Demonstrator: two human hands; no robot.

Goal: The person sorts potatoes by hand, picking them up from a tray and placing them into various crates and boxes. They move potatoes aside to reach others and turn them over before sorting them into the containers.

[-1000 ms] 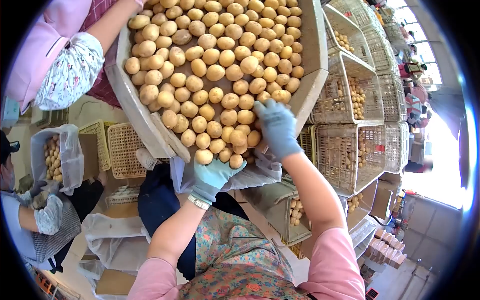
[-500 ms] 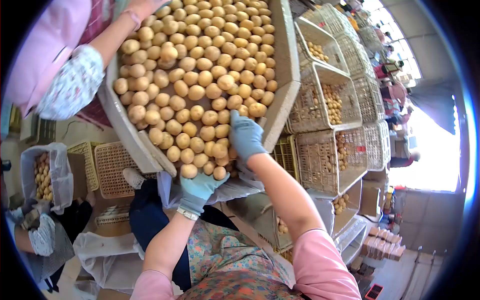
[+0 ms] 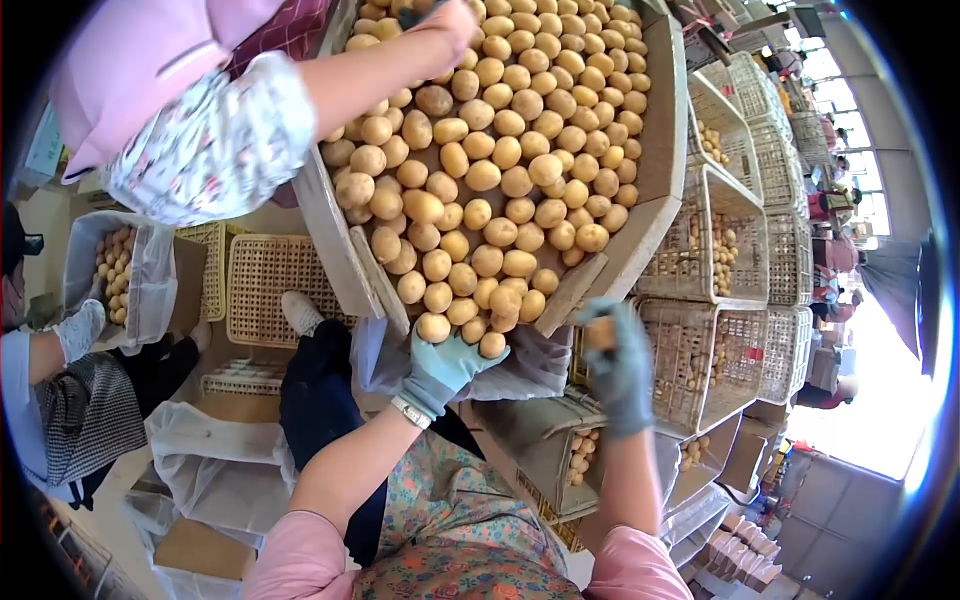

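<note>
Head view: left hand (image 3: 445, 362), gloved, sits cupped under the low open corner of the tray (image 3: 655, 190), fingers spread and palm up, touching the bottom potatoes (image 3: 490, 215); nothing clamped. One potato rests right at the fingertips, another just beside it at the lip. Right hand (image 3: 617, 365), also gloved, is off the tray, out past its lower right edge, fingers closed around a single potato. It's motion-blurred, so grip detail is soft. Plastic bag (image 3: 535, 365) hangs under the corner, between the two hands. Another person's arm, patterned sleeve (image 3: 215, 145), reaches across the tray's top-left. Wicker baskets (image 3: 725, 245) with a few potatoes stand stacked to the right; a box (image 3: 560, 440) sits below the right hand.

Risk, my read: the pile leans on that one cupped hand. If it drops or shifts, potatoes roll off the corner and may miss the bag. The other person's arm pushing the pile downhill would add load. The blurred right hand could lose its potato mid-swing.

Versus half a second ago: the right hand was flat on the pile near the tray's right edge; now it's clear of the tray with a potato. The left hand hasn't moved. The other person's arm has come further in.
</note>
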